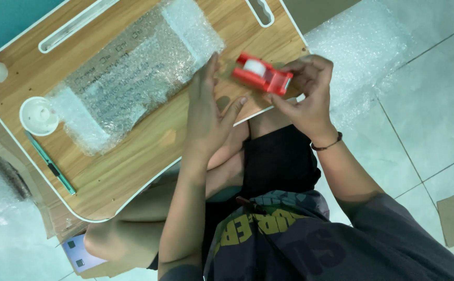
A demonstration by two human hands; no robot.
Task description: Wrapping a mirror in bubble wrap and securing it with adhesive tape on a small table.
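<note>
Pale floor tiles surround a low wood-grain lap surface [133, 156] carrying a flat parcel wrapped in clear bubble wrap [133, 73]. Left hand [206, 112] lies open, fingers straight, its fingertips touching the parcel's near end. Right hand [307, 96] grips a red plastic tape dispenser with a white roll [262, 74], held just beside the left fingertips. Pressing the wrap flat there while the dispenser comes in low would probably keep tape smooth.
</note>
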